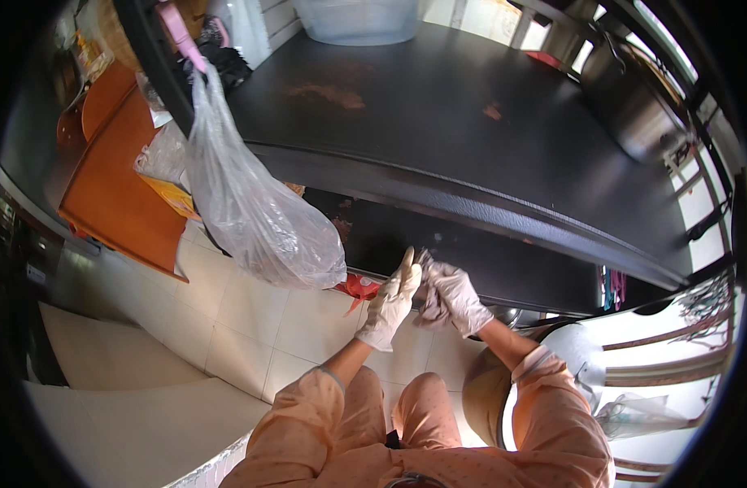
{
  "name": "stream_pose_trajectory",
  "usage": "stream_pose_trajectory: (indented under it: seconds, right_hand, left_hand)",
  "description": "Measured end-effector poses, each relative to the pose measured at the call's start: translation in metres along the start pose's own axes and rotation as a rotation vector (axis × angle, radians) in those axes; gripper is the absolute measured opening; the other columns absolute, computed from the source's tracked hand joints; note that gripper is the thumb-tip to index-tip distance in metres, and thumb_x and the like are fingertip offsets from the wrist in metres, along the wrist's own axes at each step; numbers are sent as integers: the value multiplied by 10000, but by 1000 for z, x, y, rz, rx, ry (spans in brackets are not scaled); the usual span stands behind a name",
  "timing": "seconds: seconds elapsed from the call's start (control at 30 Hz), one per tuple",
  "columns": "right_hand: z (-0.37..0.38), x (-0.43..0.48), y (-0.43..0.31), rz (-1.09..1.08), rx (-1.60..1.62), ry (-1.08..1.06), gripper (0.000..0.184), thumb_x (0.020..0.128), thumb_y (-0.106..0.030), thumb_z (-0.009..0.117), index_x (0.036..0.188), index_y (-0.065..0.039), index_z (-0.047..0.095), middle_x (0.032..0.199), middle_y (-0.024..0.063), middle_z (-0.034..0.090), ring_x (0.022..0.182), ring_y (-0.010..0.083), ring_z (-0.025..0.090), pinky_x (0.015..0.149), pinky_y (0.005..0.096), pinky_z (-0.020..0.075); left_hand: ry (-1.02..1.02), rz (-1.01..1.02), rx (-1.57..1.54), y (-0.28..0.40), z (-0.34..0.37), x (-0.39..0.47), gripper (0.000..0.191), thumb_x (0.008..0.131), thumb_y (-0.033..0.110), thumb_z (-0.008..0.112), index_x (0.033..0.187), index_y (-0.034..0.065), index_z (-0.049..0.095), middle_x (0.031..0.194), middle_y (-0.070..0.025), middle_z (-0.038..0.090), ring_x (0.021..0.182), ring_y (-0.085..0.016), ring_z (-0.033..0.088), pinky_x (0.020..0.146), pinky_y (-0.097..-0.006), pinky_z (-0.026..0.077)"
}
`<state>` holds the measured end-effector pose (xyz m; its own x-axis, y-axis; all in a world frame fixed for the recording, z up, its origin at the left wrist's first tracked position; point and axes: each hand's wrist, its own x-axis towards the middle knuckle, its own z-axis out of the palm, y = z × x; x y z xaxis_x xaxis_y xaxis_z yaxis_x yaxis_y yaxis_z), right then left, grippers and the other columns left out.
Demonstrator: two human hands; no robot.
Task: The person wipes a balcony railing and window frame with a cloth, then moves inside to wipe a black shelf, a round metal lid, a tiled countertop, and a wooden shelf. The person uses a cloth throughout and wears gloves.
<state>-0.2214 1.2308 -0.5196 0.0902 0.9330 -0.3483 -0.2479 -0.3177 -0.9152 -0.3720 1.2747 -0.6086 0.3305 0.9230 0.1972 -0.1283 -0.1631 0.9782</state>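
Observation:
My left hand [393, 300], in a thin pale glove, is raised before the edge of the lower black shelf [495, 262]. Its fingers are extended and close together, and no object shows in it. Just to its right, my right hand [457, 294], gloved too, grips a crumpled greyish-brown cloth [433, 305] that hangs below the fingers. Above and behind both hands runs the wide upper black shelf [410, 122], its surface marked with reddish-brown worn patches.
A filled clear plastic bag [257, 219] hangs from a pink clip [181, 33] left of my hands. A translucent tub [361, 18] and a large metal pot [635, 97] stand on the upper shelf. An orange chair [123, 177] is at left, a lidded container [489, 390] at lower right.

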Motion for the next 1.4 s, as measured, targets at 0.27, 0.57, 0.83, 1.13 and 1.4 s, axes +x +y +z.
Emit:
stream_pose_trajectory:
  seconds: [0.27, 0.57, 0.83, 1.13, 1.4]
  right_hand:
    - [84, -129, -166, -519, -807, 19, 109, 922, -153, 699, 856, -69, 675, 782, 2, 656, 678, 125, 611, 629, 294, 516]
    - [46, -104, -273, -1111, -1404, 299, 286, 902, -125, 678, 1162, -7, 667, 1086, 148, 692, 1002, 262, 666, 863, 323, 522]
    - [197, -43, -269, -1061, -1604, -157, 459, 880, -252, 691, 1322, -164, 605, 1370, 234, 550, 1195, 375, 602, 1031, 444, 479]
    - [224, -6, -258, -1011, -1516, -274, 506, 851, -224, 657, 1350, -201, 578, 1477, 214, 469, 1376, 382, 445, 1179, 428, 315]
    - [81, -91, -256, -947, -1500, 5, 301, 771, -330, 760, 1065, -266, 751, 1386, 185, 576, 1326, 365, 512, 1137, 424, 365]
  left_hand:
    - [169, -269, -710, 193, -37, -31, 484, 1040, 386, 512, 1273, -21, 631, 1177, -113, 701, 1006, -148, 665, 901, -271, 519]
    - [345, -474, -606, 289, -53, -43, 483, 1010, 340, 582, 1220, -95, 593, 1073, -211, 707, 931, -231, 710, 814, -289, 558]
    - [319, -326, -664, 316, -62, -45, 378, 1023, 276, 571, 1198, -53, 630, 1027, -148, 720, 892, -207, 699, 808, -291, 545]
    - [250, -438, -368, 377, -76, -58, 334, 1031, 226, 556, 1256, -13, 613, 1057, -78, 690, 894, -115, 610, 830, -259, 484]
    - [185, -534, -453, 395, -65, -68, 317, 1001, 195, 612, 1230, -21, 640, 1030, -62, 711, 869, -108, 610, 801, -239, 477]
